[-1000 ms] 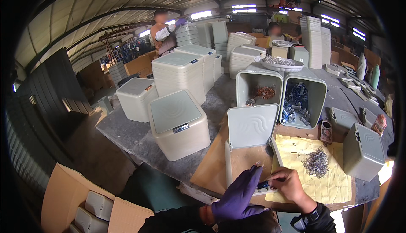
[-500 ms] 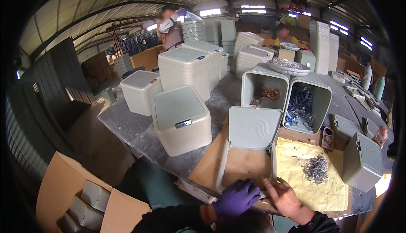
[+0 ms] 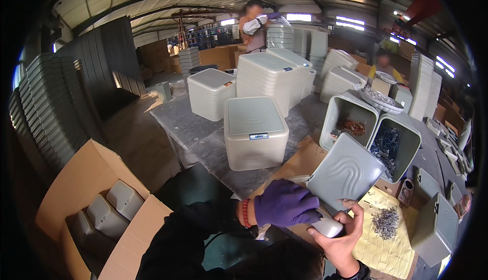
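A grey bin lid (image 3: 348, 170) with a curved raised pattern stands tilted, joined to a pale rim frame (image 3: 328, 225) held over the table's near edge. My left hand (image 3: 284, 204), in a purple glove, is closed over the frame's near side. My bare right hand (image 3: 339, 237) grips the frame's rounded corner, its thumb below and its fingers up beside the lid. Most of the frame is hidden behind my hands and the lid. Right of my hands, a pile of small metal pins or screws (image 3: 385, 223) lies on yellow paper (image 3: 373, 249).
Two bins on their sides hold orange-brown parts (image 3: 351, 127) and dark blue parts (image 3: 386, 153). A closed bin (image 3: 255, 153) stands ahead, stacked bins (image 3: 262, 82) behind it. A cardboard box (image 3: 127, 249) with bins sits lower left. Two people (image 3: 254, 31) (image 3: 384, 65) work farther back.
The view has swung left. The lid and frame have come up off the table and tilted. My right hand has closed around the frame's corner; my left stays on its near side.
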A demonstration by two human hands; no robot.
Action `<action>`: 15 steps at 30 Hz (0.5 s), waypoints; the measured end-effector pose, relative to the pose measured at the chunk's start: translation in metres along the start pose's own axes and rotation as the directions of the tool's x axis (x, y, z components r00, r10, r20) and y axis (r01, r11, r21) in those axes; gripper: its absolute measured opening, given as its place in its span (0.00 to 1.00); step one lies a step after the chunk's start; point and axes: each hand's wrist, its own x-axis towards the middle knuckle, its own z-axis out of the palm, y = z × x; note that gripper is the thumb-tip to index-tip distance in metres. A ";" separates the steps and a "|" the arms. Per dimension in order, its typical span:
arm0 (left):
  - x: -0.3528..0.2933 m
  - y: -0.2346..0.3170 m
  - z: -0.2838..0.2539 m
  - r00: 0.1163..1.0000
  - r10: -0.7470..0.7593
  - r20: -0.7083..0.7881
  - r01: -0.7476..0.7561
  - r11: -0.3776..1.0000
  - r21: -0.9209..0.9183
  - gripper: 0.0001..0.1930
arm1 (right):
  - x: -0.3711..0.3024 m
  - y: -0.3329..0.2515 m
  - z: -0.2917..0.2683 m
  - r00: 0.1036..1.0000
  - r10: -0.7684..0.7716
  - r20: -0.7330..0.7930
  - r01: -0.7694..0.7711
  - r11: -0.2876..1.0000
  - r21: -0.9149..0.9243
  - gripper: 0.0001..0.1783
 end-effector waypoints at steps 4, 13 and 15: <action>-0.007 0.014 -0.001 0.984 -0.065 0.166 0.110 0.954 -0.278 0.14 | 0.000 0.014 -0.012 0.996 -0.074 0.040 0.072 0.997 0.041 0.58; 0.017 -0.004 0.038 0.689 0.123 0.714 0.322 0.831 -0.454 0.40 | -0.052 0.064 -0.065 0.913 -0.164 0.373 0.276 0.923 -0.269 0.63; 0.069 -0.031 0.052 0.851 0.000 0.525 0.026 0.999 -0.041 0.56 | -0.055 0.074 -0.076 0.913 0.006 0.409 0.172 0.903 -0.395 0.68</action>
